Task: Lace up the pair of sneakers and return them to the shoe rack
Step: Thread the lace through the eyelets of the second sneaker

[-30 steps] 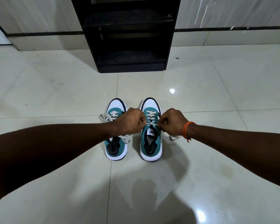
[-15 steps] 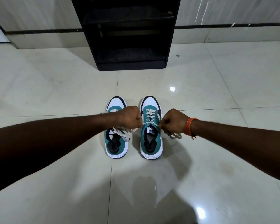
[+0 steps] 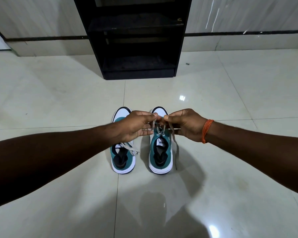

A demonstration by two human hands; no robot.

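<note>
Both my arms reach straight out ahead, bare to the elbow, wrists nearly level. My left hand (image 3: 136,127) is curled with its back up, thumb and forefinger pinched together at the tip. My right hand (image 3: 184,125) mirrors it, pinched the same way, its fingertips almost touching those of the left, the other fingers folded under.

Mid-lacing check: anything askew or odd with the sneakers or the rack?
One thing: the left sneaker's lace lies loose across its opening, one end trailing off the side. Both hands, left hand and right hand, hold the right sneaker's laces. The shoe rack stands upright; its visible shelves hold no shoes.
</note>
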